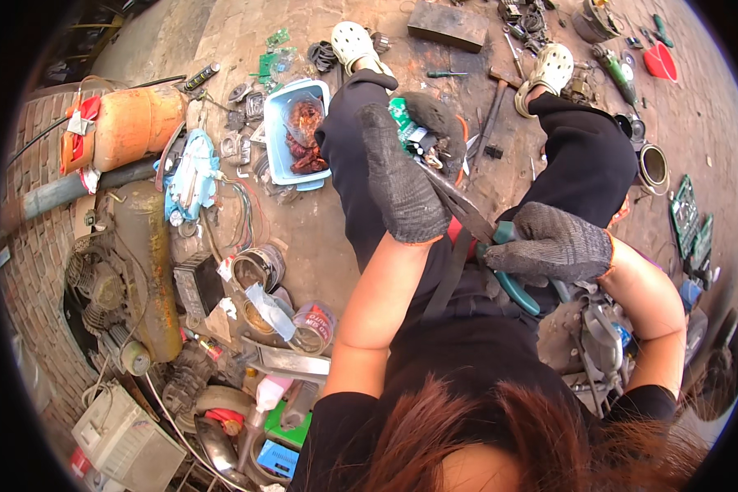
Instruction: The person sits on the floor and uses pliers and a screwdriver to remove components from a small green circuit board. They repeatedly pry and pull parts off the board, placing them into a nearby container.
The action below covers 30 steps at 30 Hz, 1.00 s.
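Observation:
Both hands wear dark grey knit gloves. My left hand (402, 176) is closed around a green circuit board (403, 121) that carries small parts. Its other fingers show on the board's far side. My right hand (553, 246) grips long-jawed pliers (466, 207) with teal handles. The jaws point up and left, their tips at the near end of the board beside my left hand. Both hands are above my lap, between my spread knees. Part of the handles is hidden under the right glove.
A light blue basin (273, 148) with coppery scrap stands left of my leg. A hammer (492, 111), a screwdriver (447, 75) and a metal block (447, 27) lie ahead. Open cans (258, 269) and an orange gas cylinder (139, 129) are at left, a red cup (660, 61) far right.

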Each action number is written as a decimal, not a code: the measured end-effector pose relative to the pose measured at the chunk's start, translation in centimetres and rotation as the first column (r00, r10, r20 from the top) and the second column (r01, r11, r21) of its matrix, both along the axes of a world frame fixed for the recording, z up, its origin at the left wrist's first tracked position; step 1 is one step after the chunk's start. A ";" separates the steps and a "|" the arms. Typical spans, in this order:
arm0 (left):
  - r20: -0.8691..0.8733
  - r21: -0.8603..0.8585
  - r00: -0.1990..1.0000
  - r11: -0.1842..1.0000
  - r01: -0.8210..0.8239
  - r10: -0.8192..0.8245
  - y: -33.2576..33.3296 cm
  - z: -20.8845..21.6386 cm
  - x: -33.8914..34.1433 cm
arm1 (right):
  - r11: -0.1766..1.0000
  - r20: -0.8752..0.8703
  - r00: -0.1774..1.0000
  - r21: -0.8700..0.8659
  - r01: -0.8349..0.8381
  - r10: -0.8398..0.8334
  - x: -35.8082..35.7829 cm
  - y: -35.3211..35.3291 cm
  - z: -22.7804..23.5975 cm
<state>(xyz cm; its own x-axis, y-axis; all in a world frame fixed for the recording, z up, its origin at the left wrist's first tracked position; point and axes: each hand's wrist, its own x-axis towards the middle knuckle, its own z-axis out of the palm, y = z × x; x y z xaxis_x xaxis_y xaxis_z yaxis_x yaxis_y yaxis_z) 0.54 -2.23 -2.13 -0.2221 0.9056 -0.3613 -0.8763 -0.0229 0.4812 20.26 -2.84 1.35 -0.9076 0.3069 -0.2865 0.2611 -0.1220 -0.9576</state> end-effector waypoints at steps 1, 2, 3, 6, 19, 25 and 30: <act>-0.113 0.101 0.993 0.993 0.057 -0.045 0.1 -0.5 -0.4 | 0.990 0.082 0.996 -0.138 0.031 -0.020 -0.5 0.2 0.8; -0.225 0.194 0.971 0.973 0.127 -0.082 0.3 -1.1 -0.8 | 0.955 0.197 0.980 -0.290 0.067 -0.009 -1.4 0.8 2.3; -0.337 0.276 0.936 0.939 0.205 -0.106 0.5 -1.5 -1.0 | 0.895 0.306 0.952 -0.429 0.118 0.021 -2.1 1.1 3.1; 0.233 -0.082 0.971 0.994 0.072 -0.051 1.1 1.5 0.2 | 0.888 0.246 0.956 -0.387 0.247 -0.159 -2.9 -0.5 2.1; 0.114 0.038 0.984 0.990 0.133 -0.137 3.6 -2.7 -3.6 | 0.816 0.512 0.706 -0.015 0.577 -0.490 -2.1 1.0 -6.2; 0.180 0.104 0.978 0.990 0.090 -0.108 6.4 -5.0 -4.8 | 0.844 0.665 0.527 0.471 0.255 -0.530 -2.5 3.9 -25.7; 0.105 -0.056 0.994 0.998 -0.005 0.011 8.6 -7.1 -5.5 | 0.820 0.740 0.359 0.544 0.177 -0.569 -4.9 3.6 -35.8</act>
<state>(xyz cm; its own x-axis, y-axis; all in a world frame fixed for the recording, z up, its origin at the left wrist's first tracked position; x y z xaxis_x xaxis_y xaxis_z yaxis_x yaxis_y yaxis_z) -4.98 6.38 -9.18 -0.1876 0.8816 -0.4330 -0.9219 -0.0060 0.3873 15.37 0.75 -34.42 -0.0087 0.7861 -0.6180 0.9496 -0.1871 -0.2514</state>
